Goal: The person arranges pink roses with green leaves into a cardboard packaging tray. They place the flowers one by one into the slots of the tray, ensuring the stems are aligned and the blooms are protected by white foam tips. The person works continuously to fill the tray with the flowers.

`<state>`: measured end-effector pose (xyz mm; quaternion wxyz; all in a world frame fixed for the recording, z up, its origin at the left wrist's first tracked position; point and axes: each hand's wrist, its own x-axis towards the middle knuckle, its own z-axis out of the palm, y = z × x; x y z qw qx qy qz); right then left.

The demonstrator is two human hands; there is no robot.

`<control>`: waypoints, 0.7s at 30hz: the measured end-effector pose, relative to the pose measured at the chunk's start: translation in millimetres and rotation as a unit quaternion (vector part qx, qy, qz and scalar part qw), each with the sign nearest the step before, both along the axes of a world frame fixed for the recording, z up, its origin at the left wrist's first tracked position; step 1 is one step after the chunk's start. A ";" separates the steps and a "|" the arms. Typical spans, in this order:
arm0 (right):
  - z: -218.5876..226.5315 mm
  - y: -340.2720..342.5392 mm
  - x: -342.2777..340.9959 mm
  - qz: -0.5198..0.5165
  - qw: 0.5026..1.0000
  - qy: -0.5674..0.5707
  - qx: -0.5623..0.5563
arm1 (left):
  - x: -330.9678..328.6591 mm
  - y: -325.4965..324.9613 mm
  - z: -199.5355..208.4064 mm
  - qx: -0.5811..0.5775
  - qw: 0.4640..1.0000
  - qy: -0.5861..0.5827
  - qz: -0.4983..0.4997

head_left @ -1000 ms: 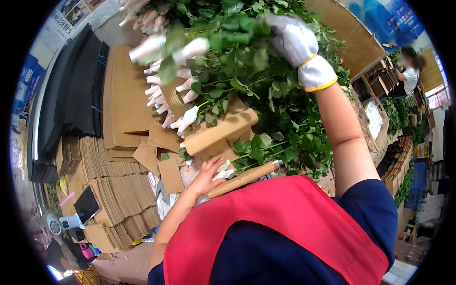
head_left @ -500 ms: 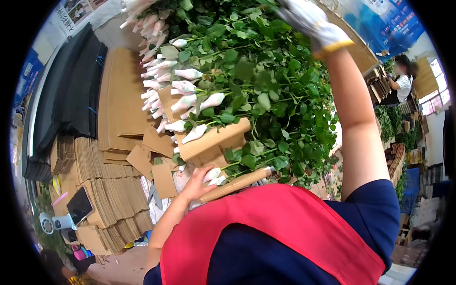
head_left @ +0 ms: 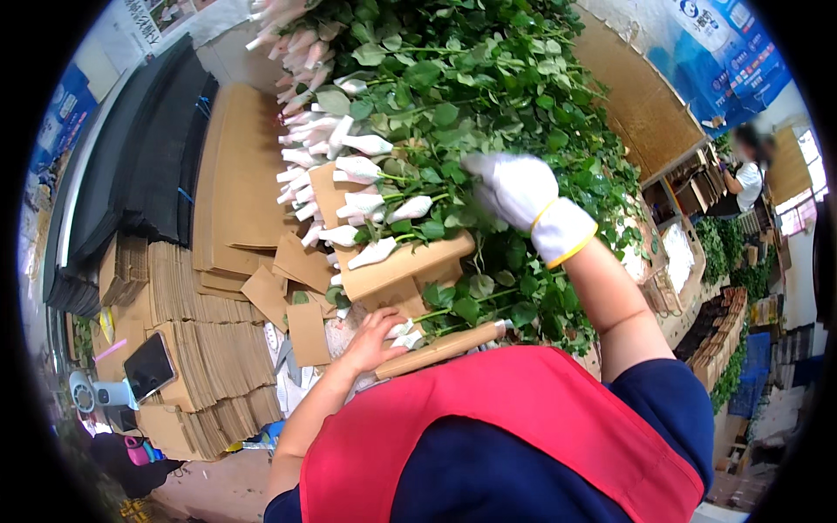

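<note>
The right hand (head_left: 514, 187), in a white glove, rests on the leafy rose stems (head_left: 488, 105) piled across the worktop; whether its grip is clenched cannot be told. The bare left hand (head_left: 373, 342) grasps a wooden handle (head_left: 440, 347) beside a few wrapped buds (head_left: 366, 205) lying on a cardboard strip (head_left: 401, 266). Flat cardboard stacks (head_left: 209, 349) and a phone (head_left: 150, 366) lie to the left

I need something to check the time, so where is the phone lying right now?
In the head view the phone lies at lower left, dark screen up, on a stack of flattened cardboard, left of the person's bare left hand.
</note>
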<state>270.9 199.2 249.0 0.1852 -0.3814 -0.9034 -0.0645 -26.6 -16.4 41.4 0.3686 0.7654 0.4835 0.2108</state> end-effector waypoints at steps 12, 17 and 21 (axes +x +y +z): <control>55.6 22.6 16.5 -0.110 0.993 0.022 0.048 | -2.2 -5.0 -9.8 0.048 0.998 -0.038 0.020; 73.9 33.0 0.7 -0.019 0.993 -0.001 0.115 | -0.6 -9.1 -10.9 0.104 0.991 -0.068 0.044; 75.4 29.4 -24.5 -0.011 0.986 0.037 0.160 | -3.3 -10.6 -17.8 0.074 0.993 -0.072 0.063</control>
